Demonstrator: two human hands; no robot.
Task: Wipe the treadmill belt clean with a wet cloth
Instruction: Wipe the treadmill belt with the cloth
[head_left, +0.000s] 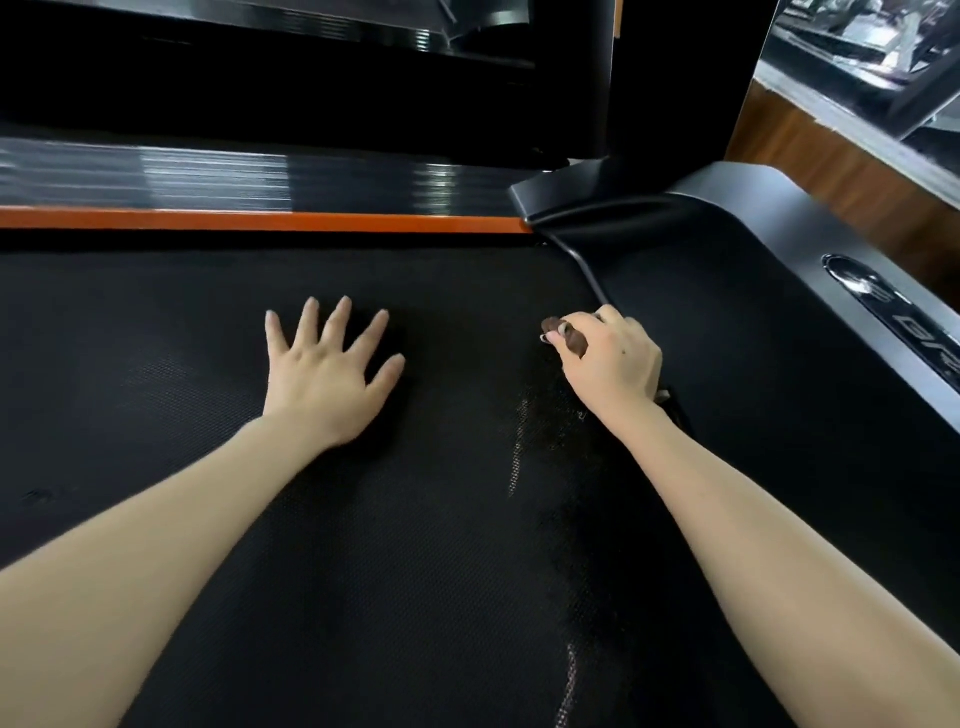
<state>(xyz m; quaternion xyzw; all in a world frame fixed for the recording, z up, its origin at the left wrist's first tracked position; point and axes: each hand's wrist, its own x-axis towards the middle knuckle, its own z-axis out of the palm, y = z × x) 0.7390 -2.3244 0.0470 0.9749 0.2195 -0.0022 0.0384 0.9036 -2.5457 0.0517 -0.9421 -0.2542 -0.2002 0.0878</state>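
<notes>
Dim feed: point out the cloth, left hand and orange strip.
cloth (567, 339): head view, exposed brown fold.
left hand (327, 379): head view, back of the hand.
orange strip (260, 221): head view, mid-length.

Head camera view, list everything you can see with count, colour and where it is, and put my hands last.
treadmill belt: one, black and textured, fills the lower and middle frame
pale streaks: a few, light grey, on the belt beside and below the right wrist
orange strip: one, orange, along the belt's far edge
side rail: one, glossy black and ribbed, just beyond the orange strip
upright post: one, black, top centre-right
motor cover: one, dark grey, right of the belt
wooden floor: one patch, brown, upper right
cloth: one, brown, bunched in the right hand
left hand: one, flat on the belt, fingers spread
right hand: one, grips the cloth near the motor cover
</notes>
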